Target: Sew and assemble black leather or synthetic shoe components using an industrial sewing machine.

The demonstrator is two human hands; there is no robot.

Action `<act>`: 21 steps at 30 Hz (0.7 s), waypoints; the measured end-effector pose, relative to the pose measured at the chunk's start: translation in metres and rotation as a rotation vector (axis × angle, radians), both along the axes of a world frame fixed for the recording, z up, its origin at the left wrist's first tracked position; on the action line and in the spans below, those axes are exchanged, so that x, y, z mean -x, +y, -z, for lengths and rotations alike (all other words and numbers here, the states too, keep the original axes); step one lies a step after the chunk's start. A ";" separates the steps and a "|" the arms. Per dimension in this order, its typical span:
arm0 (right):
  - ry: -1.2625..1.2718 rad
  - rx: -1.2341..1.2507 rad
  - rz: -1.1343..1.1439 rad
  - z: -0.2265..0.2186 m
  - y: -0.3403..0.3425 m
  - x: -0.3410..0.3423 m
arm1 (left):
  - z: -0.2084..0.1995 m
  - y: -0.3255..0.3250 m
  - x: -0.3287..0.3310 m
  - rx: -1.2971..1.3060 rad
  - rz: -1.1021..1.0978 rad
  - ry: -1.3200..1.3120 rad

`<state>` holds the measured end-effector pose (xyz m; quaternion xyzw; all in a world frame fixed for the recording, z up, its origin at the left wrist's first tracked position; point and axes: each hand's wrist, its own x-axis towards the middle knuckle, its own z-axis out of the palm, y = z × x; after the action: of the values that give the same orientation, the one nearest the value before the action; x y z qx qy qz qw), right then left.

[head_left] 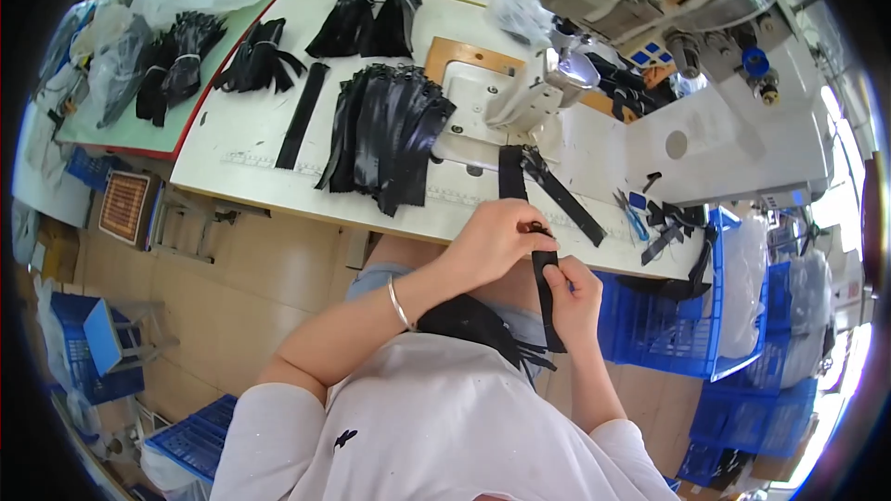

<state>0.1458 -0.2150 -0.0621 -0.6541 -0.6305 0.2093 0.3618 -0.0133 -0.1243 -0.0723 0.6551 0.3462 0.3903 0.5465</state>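
Over my lap, just off the table's front edge, both hands hold one black fabric strip [545, 288]. The fingertips of my left hand [501, 239] pinch its upper end. Lower down, my right hand [575, 295] grips it between thumb and fingers, and the tail hangs below. Another black strip [511, 173] lies on the table just beyond my left hand. Beside it a second strip [568, 199] slants to the right. A large fanned bundle of black strips [385, 130] lies left of the sewing machine [548, 83]. More black strips [483, 327] rest across my lap.
A single strip [303, 116] and tied bundles [362, 19] lie farther back on the white table [223, 186]. Blue-handled scissors [635, 221] and black scraps [682, 223] are at the right. Blue crates [650, 325] stand below the table's right end.
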 end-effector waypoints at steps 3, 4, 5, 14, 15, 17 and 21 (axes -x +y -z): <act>0.152 0.146 0.080 0.024 0.003 -0.025 | 0.014 0.051 -0.006 -0.266 -0.141 0.199; 0.323 0.154 0.109 0.025 0.004 -0.021 | 0.025 0.067 -0.010 -0.475 -0.344 0.295; 0.328 0.160 0.102 0.025 0.004 -0.017 | 0.032 0.077 -0.012 -0.680 -0.553 0.396; 0.287 0.106 0.009 0.015 0.031 -0.015 | 0.030 0.088 -0.025 -0.537 -0.537 0.680; 0.300 0.108 0.014 0.012 0.038 -0.014 | 0.023 0.085 -0.021 -0.540 -0.529 0.691; 0.220 -0.108 -0.066 0.006 0.054 -0.017 | -0.002 0.079 -0.012 -0.765 -0.609 0.504; 0.403 -0.268 -0.148 -0.027 0.076 -0.005 | -0.060 0.049 0.010 -0.188 -0.297 0.021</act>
<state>0.1510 -0.1389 -0.0347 -0.4972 -0.6141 0.2760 0.5473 -0.0238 -0.0757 -0.0126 0.6490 0.4069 0.4906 0.4154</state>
